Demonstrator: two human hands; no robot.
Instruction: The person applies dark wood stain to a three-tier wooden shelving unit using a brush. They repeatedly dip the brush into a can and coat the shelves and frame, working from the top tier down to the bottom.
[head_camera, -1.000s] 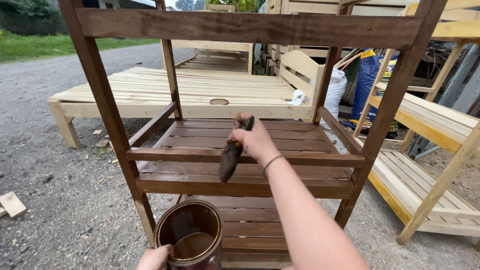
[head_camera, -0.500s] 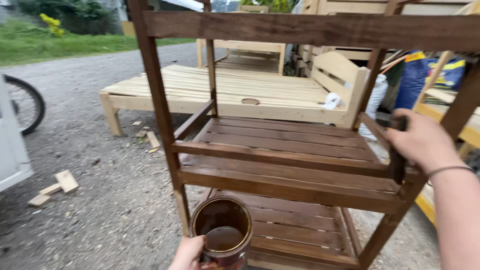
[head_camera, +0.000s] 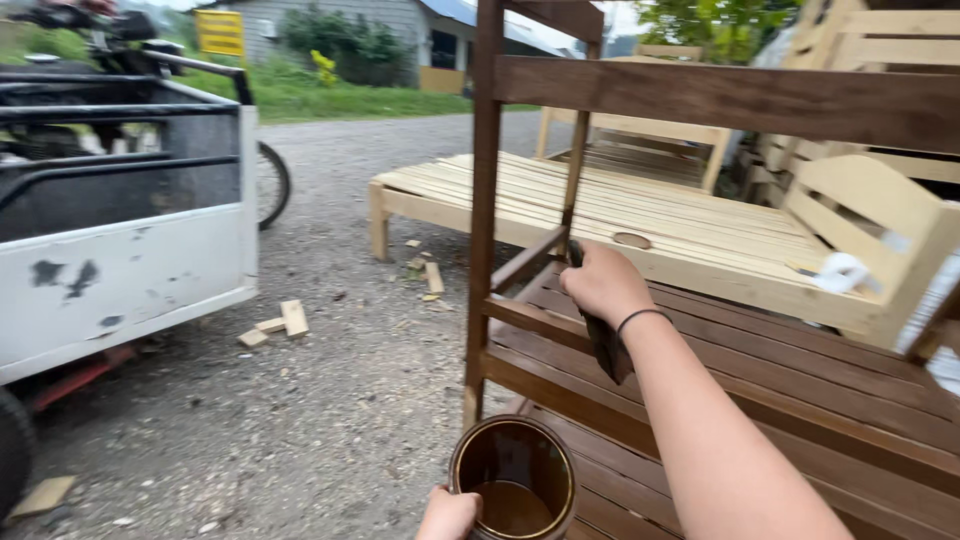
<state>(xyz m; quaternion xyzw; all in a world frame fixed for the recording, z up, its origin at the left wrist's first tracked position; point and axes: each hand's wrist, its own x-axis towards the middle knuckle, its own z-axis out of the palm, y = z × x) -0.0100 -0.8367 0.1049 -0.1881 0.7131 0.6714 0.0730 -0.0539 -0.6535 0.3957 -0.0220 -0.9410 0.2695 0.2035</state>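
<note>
My right hand (head_camera: 603, 282) grips a dark paintbrush (head_camera: 603, 340), its bristles pointing down against the left side rail of a brown-stained wooden slatted rack (head_camera: 720, 100). The hand sits just inside the rack's front left post, near the thin back upright. My left hand (head_camera: 449, 514) at the bottom edge holds an open round can (head_camera: 514, 478) with brown stain inside, low in front of the rack's left post. Only the fingers of that hand show.
An unstained slatted wooden bench (head_camera: 620, 215) stands behind the rack, with more pale wooden furniture (head_camera: 870, 60) at the back right. A white cart with a wheel (head_camera: 120, 260) is on the left. Wood offcuts (head_camera: 282, 322) lie on the gravel.
My view has swung left, bringing the white cart in. My right hand with the brush moved from the rack's right post across to its left side. The can stays low in my left hand.
</note>
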